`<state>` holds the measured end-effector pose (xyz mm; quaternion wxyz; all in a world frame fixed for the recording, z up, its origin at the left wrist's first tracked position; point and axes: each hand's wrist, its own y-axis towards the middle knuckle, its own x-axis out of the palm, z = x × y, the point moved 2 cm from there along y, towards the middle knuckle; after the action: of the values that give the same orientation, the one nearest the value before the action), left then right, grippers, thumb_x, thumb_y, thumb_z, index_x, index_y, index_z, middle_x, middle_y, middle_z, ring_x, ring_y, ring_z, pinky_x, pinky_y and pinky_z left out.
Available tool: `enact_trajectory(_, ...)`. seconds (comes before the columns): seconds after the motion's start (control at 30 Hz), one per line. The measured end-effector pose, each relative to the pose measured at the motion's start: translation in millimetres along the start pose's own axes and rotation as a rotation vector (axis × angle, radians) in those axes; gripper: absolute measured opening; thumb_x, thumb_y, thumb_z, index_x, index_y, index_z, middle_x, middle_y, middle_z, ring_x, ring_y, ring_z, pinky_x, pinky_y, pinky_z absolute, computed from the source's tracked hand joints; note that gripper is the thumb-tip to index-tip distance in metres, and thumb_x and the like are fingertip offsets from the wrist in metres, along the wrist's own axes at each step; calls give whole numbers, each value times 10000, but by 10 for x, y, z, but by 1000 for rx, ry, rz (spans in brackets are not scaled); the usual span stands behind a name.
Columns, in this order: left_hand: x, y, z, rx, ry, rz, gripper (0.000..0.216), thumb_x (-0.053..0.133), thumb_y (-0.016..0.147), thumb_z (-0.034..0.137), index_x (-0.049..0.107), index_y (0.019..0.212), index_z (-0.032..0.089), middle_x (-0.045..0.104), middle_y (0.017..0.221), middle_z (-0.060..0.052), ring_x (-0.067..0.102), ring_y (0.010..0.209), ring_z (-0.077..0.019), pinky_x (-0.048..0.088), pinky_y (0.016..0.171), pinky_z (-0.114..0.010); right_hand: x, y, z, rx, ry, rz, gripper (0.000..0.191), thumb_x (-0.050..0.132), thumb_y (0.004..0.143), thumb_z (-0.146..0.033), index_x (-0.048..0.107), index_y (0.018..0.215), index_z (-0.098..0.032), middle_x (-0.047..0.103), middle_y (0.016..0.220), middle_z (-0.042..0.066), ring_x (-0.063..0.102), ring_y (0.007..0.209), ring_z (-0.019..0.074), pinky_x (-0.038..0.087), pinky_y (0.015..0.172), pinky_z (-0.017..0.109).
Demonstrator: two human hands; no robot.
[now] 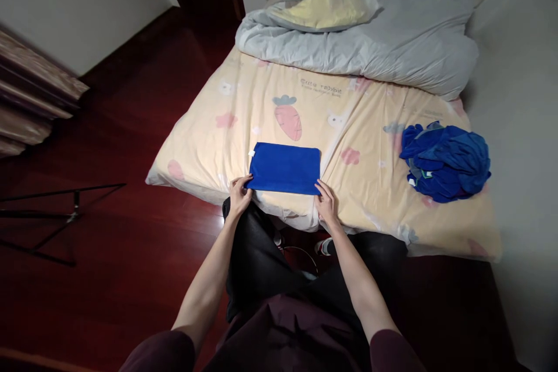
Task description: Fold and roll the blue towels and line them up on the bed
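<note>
We see left hand (239,195) and right hand (325,202) each pinching a near corner of the blue cloth (285,168), flat at the edge of the bed (200,128). We'd judge it light, soft, floppy, best held by corners; its underside is hidden, the white tag (251,153) unreadable.

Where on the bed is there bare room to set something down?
Bare bedspread lies between the flat blue cloth and the crumpled blue pile, and beyond the cloth up to the grey quilt. Crowded: the cloth's near corners, with left hand and right hand there.
</note>
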<state>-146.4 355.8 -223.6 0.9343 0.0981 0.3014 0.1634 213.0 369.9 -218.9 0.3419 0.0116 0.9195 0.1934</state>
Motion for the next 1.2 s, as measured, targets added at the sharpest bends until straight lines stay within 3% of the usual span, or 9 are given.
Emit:
enact_trajectory(0.13,-21,-3,22,-57,-40,19,272,564,924,270,712,1150,240,709,1282,-102,516,1248,-276,475,1075,-478,-36,5,-36,13,33,28,442,470,942,-140,710,1299,-243,652,1437,57,590,1362,208,487,1187,440)
enact_trajectory(0.33,-26,-26,6,-75,-89,45,292,529,994,374,689,1188,226,671,1284,-128,510,1285,-265,553,912,-379,-24,-22,-17,57,99,72,387,454,969,-173,701,1262,-232,693,1368,71,633,1292,203,498,1156,420)
enact_trajectory(0.63,22,-27,-172,-188,81,74,261,482,1008,382,643,1093,196,617,1120,-136,568,1130,-275,490,1011,-435,34,-88,132,228,58,87,337,484,1020,-390,716,1167,-193,750,1093,122,689,1026,252,560,943,399)
enact_trajectory(0.83,64,-1,-162,-188,187,51,252,423,1044,368,616,1039,207,658,1065,-137,577,1100,-307,397,1080,-526,105,-109,217,267,35,77,456,433,1041,-499,713,1193,-174,752,1117,154,693,1043,284,554,928,418)
enact_trajectory(1.2,86,-8,-163,-143,248,79,311,418,1053,406,648,1063,196,674,1019,-137,598,1067,-318,412,1027,-513,126,-97,237,254,-31,77,513,399,1053,-548,721,1172,-167,760,1082,153,699,989,275,553,871,387)
